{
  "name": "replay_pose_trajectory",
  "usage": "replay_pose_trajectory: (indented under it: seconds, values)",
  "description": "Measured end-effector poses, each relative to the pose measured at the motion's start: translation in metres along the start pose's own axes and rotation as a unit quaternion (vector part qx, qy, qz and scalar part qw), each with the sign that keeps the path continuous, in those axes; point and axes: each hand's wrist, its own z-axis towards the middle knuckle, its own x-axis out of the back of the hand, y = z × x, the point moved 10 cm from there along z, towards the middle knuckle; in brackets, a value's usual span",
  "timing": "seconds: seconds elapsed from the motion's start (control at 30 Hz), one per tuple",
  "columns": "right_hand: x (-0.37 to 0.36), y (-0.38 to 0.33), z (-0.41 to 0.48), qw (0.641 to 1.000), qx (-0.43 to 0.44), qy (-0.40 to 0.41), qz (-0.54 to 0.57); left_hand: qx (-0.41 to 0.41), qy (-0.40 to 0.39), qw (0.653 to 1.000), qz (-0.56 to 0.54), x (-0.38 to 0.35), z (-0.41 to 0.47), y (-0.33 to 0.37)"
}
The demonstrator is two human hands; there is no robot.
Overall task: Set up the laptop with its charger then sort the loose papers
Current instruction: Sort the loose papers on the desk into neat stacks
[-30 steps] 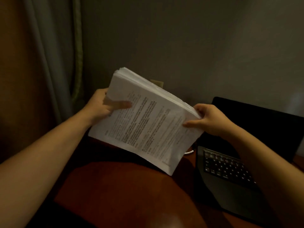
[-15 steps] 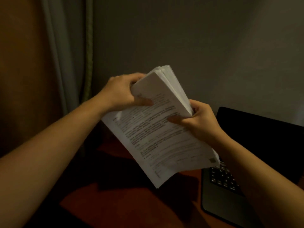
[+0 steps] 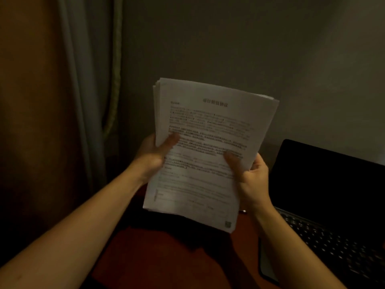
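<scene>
A thick stack of white printed papers (image 3: 206,142) stands nearly upright in the air above the table, text facing me. My left hand (image 3: 154,155) grips its left edge, thumb across the front sheet. My right hand (image 3: 250,174) grips the right edge lower down, thumb also on the front. An open black laptop (image 3: 325,197) with a dark screen sits on the table to the right, its keyboard partly behind my right forearm. A small bit of white cable (image 3: 242,211) shows beside the laptop, just left of my right wrist.
The reddish-brown wooden table (image 3: 158,259) lies below the papers in dim light. A grey curtain with a green trim (image 3: 93,101) hangs at the left against a plain wall (image 3: 250,38).
The stack has been turned from a tilted sideways hold to nearly upright with the page facing me. Both hands shifted lower along its side edges.
</scene>
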Motion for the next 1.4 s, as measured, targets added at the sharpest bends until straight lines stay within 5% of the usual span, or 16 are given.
replay_pose_trajectory:
  seconds: [0.1,0.33,0.6,0.87,1.07,1.4]
  values:
    - [-0.003,0.03,-0.014,0.999,-0.012,-0.004,-0.041,-0.01,0.0,0.996,0.084,0.007,-0.007,-0.019]
    - [-0.001,0.045,-0.027,0.995,-0.005,0.093,-0.044,-0.063,0.087,0.99,0.09,0.013,-0.02,-0.026]
    - [0.001,0.043,-0.04,0.996,-0.007,0.064,-0.066,-0.177,0.121,0.971,0.104,0.021,-0.034,-0.042]
    - [-0.012,0.031,-0.01,0.981,-0.021,0.045,-0.186,-0.019,0.109,0.959,0.261,0.039,0.001,-0.028]
    - [-0.014,0.142,-0.032,0.933,-0.259,-0.007,-0.25,0.251,0.007,0.887,0.387,0.07,-0.002,-0.088]
    - [-0.03,0.154,-0.053,0.911,-0.239,-0.122,-0.313,0.262,-0.138,0.889,0.349,0.101,0.003,-0.118]
